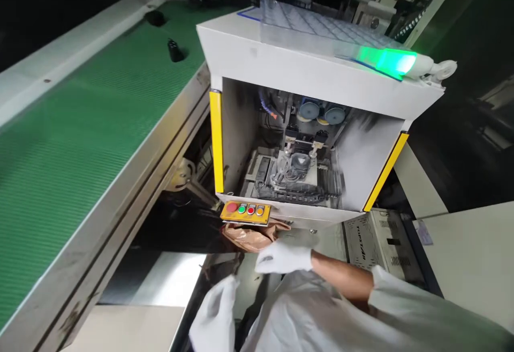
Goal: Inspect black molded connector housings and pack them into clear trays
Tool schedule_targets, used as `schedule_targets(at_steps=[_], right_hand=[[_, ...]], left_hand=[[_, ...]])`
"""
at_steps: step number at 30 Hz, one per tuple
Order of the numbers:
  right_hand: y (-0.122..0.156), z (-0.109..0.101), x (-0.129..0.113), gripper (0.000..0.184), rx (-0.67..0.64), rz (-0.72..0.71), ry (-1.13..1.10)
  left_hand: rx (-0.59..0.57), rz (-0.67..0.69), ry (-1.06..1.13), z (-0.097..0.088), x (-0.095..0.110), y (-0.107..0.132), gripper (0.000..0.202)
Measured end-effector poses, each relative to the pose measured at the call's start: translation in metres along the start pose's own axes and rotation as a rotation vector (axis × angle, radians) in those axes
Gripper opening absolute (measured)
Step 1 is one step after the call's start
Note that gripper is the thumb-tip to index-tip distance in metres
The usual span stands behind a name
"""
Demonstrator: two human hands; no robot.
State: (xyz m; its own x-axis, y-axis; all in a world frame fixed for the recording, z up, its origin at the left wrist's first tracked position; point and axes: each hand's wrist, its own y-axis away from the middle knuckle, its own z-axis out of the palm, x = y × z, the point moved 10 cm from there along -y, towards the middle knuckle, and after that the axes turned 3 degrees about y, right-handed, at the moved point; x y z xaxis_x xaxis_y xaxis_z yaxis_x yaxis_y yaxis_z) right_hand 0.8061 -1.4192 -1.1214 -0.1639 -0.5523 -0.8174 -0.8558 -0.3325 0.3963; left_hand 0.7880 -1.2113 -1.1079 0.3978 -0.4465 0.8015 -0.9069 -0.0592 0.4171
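Both hands wear white gloves and hang low in front of my body. My left hand is at the bottom, beside the dark edge of a low surface, its fingers loosely bent and a little apart from the thumb. My right hand is in front of a brown crumpled bag, fingers loosely curved to the left. I see nothing held in either. Ahead stands a white machine housing with its front open. A yellow button panel is fixed below the opening.
A green conveyor belt runs along the left, carrying two small black parts, one being a black piece. Inside the housing are round grey discs and a fixture. A clear tray and a glowing green lamp are on top.
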Motion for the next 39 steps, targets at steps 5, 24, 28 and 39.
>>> schedule_targets(at_steps=[5, 24, 28, 39], right_hand=[[0.096, -0.177, 0.008, 0.033, 0.774, 0.155, -0.317], [0.062, -0.343, -0.053, 0.026, 0.944, -0.323, -0.533], [0.067, -0.345, -0.05, 0.026, 0.981, -0.299, -0.528], [0.096, -0.354, -0.048, 0.018, 0.986, -0.28, -0.483]], left_hand=[[-0.005, 0.218, 0.184, 0.018, 0.134, -0.078, 0.047], [-0.895, 0.507, 0.492, 0.164, 0.385, -0.142, 0.037], [-0.869, 0.53, 0.516, 0.168, 0.391, -0.137, 0.034], [-0.887, 0.534, 0.493, 0.188, 0.399, -0.111, 0.028]])
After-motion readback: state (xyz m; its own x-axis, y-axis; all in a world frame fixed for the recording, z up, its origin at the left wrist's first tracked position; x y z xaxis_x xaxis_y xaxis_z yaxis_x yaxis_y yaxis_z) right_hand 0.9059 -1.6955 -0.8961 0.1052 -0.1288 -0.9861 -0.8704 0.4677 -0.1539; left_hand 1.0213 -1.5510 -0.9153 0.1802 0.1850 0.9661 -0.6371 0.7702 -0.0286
